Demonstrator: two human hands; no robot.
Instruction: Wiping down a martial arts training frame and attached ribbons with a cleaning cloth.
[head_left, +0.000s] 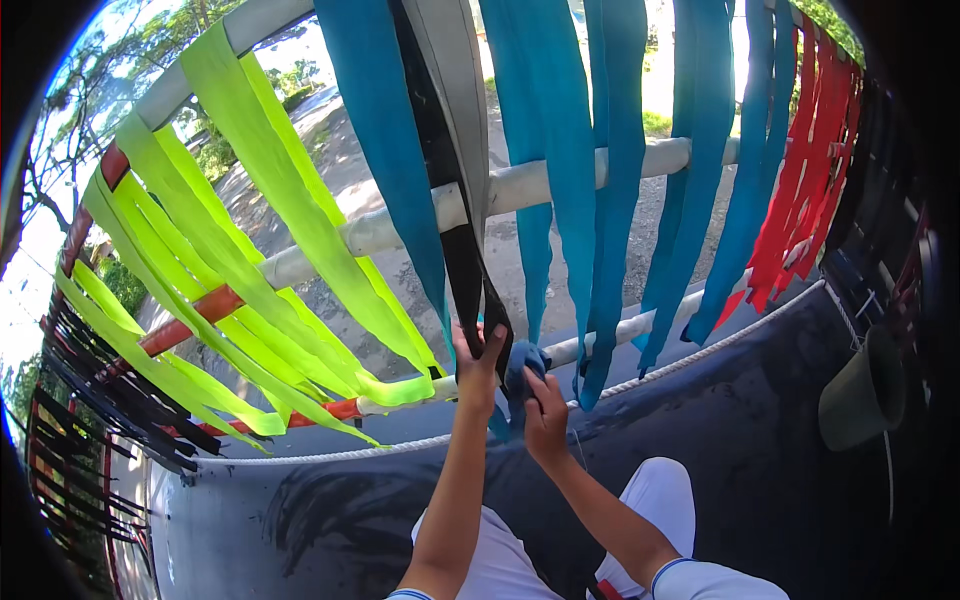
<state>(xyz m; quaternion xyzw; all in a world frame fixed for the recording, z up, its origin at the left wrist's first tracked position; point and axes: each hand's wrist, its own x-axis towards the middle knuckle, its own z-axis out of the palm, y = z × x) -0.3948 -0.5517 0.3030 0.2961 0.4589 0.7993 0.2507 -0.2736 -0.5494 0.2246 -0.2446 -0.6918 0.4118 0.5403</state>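
My left hand (478, 371) grips the lower part of a black fabric strip (461, 274), which hangs from above together with a grey strip (454, 67). Close by on the right, my right hand (545, 420) pinches a bunched blue-grey cloth (521, 367) against or just beside the black strip; exact contact is hidden by the fingers. Blue strips (570, 247) hang on both sides of the black one. Behind the hands runs the lower white rail (562, 351) of a railing, and the middle rail (525, 186) crosses higher up.
Yellow-green strips (262, 180) hang at left and red strips (802, 165) at far right. A white rope (637, 382) runs along the dark, wet-looking floor (360, 517) below the railing. A grey-green bucket (855, 397) hangs or stands tilted at right, with a thin rope near it.
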